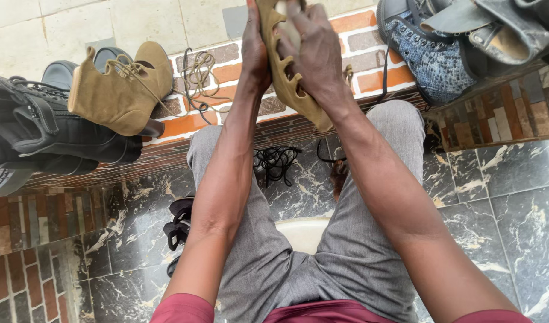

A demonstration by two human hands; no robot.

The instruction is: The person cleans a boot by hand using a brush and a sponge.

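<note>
A tan suede lace-up shoe (289, 78) is held up at twelve o'clock, its top cut off by the frame edge, with both forearms stretched straight out over grey-trousered knees. The left hand (255, 51) grips its left edge with fingers clenched, and the right hand (316, 51) wraps over the front at one o'clock, hiding much of the upper. At ten o'clock its matching tan shoe (122, 90) rests on a black boot (53, 128) on the brick ledge (376, 78); a loose black lace (276, 162) lies on the marble floor (502, 197).

Tan shoe (289, 72) in hands: matt suede, napped. Second tan boot (122, 90): same suede. Black boot (53, 134): smooth leather. Floor tiles (502, 197): glossy marble. Trousers (346, 251): grey woven cloth.
</note>
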